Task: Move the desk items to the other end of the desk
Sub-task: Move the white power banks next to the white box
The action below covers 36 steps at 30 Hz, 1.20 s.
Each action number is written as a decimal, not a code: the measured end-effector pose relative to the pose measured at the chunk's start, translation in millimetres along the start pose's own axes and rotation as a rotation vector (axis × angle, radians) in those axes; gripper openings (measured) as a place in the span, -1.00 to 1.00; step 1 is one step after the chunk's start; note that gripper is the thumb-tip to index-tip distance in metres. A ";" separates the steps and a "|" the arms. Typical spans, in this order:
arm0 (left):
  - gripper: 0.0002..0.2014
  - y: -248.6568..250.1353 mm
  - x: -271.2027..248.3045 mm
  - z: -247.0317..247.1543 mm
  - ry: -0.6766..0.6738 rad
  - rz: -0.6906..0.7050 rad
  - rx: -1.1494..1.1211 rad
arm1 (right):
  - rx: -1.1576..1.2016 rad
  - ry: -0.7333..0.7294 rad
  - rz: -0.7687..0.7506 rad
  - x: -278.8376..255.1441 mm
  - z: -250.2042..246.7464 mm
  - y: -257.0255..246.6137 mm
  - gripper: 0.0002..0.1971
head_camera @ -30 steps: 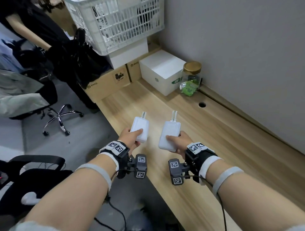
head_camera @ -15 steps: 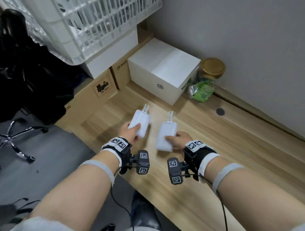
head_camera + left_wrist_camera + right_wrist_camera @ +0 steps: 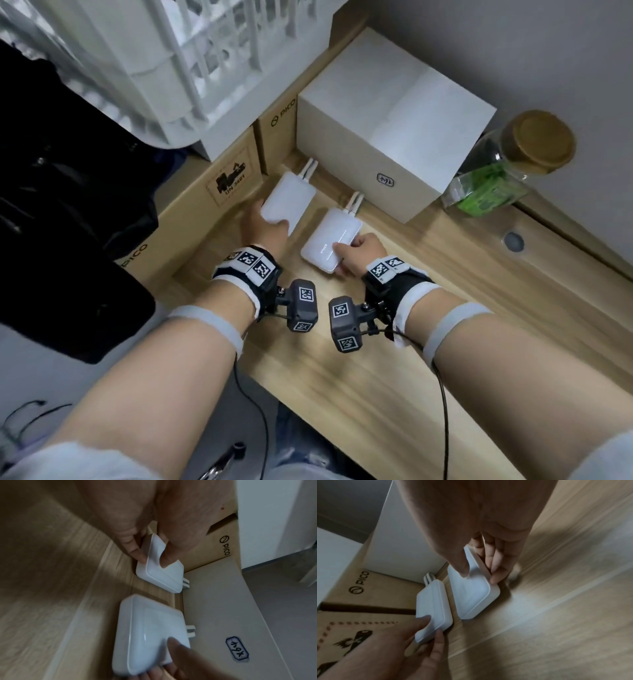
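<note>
Where half a second ago the two white chargers were held out over the open desk, short of the boxes, they now sit right up at the end of it — their looped cords almost touching the boxes. The left hand (image 3: 265, 224) grips the left charger (image 3: 289, 198) by its near end, thumb on top and fingers curled under, as the left wrist view shows (image 3: 159, 566). Its cord loop points at the gap between the brown cardboard box (image 3: 219, 192) and the white box (image 3: 387, 130). The right hand (image 3: 359, 255) pinches the right charger (image 3: 330, 241) the same way, thumb across the top face and fingers pressed together along the side edge; the right wrist view shows this hold (image 3: 474, 588). That charger lies flat or nearly flat on the wooden desk (image 3: 445, 308), its cord end just beside the front of the white box. The two chargers lie side by side, close but apart in the head view.

Since the earlier frame the view has closed in too: the white box and the glass jar (image 3: 507, 164) with its brown lid fill more of the picture, and the white plastic basket (image 3: 144, 61) looms at the top left. The jar stands just right of the white box, against the wall. A small round hole (image 3: 513, 241) in the desk lies near the jar — well apart from the hands.
</note>
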<state>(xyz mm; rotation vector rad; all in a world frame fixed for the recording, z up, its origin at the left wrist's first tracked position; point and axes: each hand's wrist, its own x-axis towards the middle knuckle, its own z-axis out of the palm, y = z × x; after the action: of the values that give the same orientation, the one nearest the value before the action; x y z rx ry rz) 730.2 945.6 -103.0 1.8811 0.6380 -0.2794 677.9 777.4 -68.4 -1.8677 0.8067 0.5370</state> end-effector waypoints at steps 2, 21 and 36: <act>-0.38 -1.1 2.1 -0.7 0.038 0.012 -0.033 | 0.090 0.002 0.010 5.0 11.3 -10.1 -0.79; -0.05 -15.5 0.2 -12.2 -0.113 -0.188 -0.297 | 0.393 -0.150 -0.046 26.3 32.0 -23.6 -0.78; -0.70 41.2 -58.5 -1.7 -0.161 -0.258 -0.368 | 0.526 -0.172 -0.009 -21.6 -31.5 -7.5 -0.48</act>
<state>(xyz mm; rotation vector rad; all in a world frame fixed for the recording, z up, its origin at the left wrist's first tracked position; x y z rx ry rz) 704.2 918.3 -42.1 1.4099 0.7655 -0.4435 669.1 757.2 -36.4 -1.3234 0.7382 0.4226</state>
